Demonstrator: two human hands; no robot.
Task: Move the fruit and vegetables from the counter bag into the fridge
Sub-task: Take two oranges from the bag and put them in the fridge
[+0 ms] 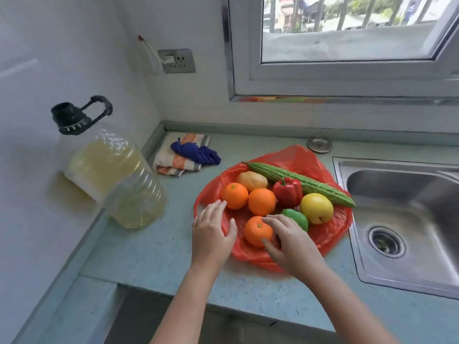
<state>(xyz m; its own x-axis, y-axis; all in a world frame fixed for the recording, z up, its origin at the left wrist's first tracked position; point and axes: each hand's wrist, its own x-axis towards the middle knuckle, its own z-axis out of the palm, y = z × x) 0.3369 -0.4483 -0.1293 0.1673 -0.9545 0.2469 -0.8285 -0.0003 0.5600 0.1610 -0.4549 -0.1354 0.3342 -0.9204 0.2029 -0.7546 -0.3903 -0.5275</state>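
Observation:
A red plastic bag [330, 229] lies spread flat on the counter with produce on it: three oranges [257, 230], a potato [252, 180], a red pepper [288, 191], a long green bitter gourd [305, 183], a yellow apple [316, 208] and a green fruit [296, 217]. My left hand [211, 234] rests open on the bag's left edge, fingertips beside the far-left orange. My right hand [290, 240] curls around the nearest orange, thumb and fingers touching its sides; the orange still sits on the bag. The fridge is out of view.
A big oil bottle [116, 175] with a black cap stands at the left wall. A folded cloth with blue gloves [188, 155] lies in the back corner. A steel sink [402, 219] is at the right, and a window is above.

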